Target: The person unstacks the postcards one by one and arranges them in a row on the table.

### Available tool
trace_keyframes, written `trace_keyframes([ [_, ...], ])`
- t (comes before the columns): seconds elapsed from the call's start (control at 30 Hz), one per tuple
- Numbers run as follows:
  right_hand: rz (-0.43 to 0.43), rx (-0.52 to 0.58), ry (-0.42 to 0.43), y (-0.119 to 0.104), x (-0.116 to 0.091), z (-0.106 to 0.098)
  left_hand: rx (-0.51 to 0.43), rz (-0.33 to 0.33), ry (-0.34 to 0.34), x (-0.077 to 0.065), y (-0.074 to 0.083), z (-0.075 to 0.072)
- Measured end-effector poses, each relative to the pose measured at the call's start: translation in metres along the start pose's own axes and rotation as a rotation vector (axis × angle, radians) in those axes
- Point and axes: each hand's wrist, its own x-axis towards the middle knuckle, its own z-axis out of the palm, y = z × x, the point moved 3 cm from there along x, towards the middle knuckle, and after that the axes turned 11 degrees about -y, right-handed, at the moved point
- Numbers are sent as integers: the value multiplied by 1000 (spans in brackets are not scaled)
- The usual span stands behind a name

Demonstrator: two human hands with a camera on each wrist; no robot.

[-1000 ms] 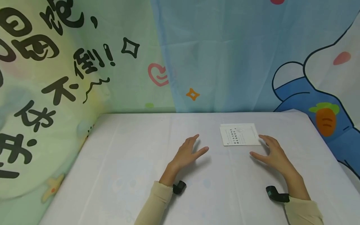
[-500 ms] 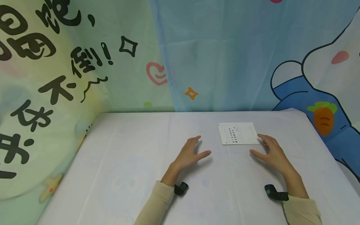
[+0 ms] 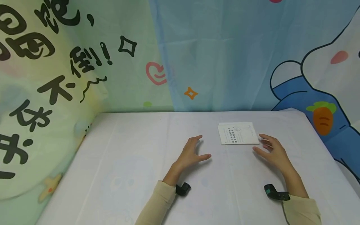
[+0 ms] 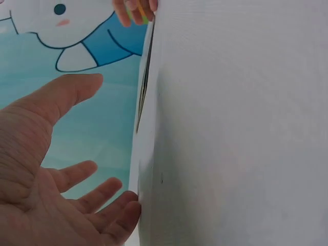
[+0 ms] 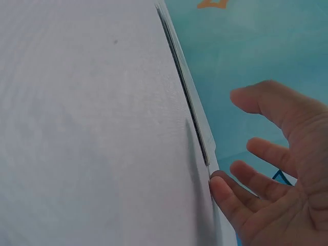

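Observation:
A thin white stack of printed sheets or a booklet [image 3: 243, 133] lies flat toward the back right of the table. In the right wrist view the stack [image 5: 185, 89] shows edge-on as a dark, layered line. My right hand [image 3: 275, 154] is just right of it, fingers spread and loosely bent, holding nothing. Left of the stack and nearer the front, my left hand [image 3: 189, 154] has thumb and fingers apart, with nothing in it. The left wrist view shows the left hand [image 4: 66, 169] low over the cloth, little-finger side down, and the stack's edge [image 4: 146, 77] beyond.
A white cloth [image 3: 135, 156] covers the table, its far edge meeting a printed backdrop [image 3: 225, 56]. Dark cameras sit on both wrists, the left camera [image 3: 182, 189] and the right camera [image 3: 277, 193]. Beige sleeves [image 3: 156, 203] cover the forearms.
My left hand has shifted slightly right. The right hand's thumb and fingers have drawn a little closer together. The stack stays in place; the head view has tilted slightly.

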Motion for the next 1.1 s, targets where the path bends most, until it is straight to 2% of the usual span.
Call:
trace_keyframes([
  [0.2, -35, 51, 45, 2, -1, -1, -36, 5, -14, 3, -1, 4],
  [0.43, -50, 31, 80, 5, 1, 0, -65, 26, -6, 7, 3, 8],
  [0.73, -40, 58, 102, 12, 1, 2, -77, 59, -61, 11, 8, 16],
  [1.0, 0, 53, 9, 12, 6, 2, -122, 59, -81, 17, 9, 22],
  [1.1, 5, 35, 0, 13, 7, 0, -118, 70, -81, 19, 10, 24],
])
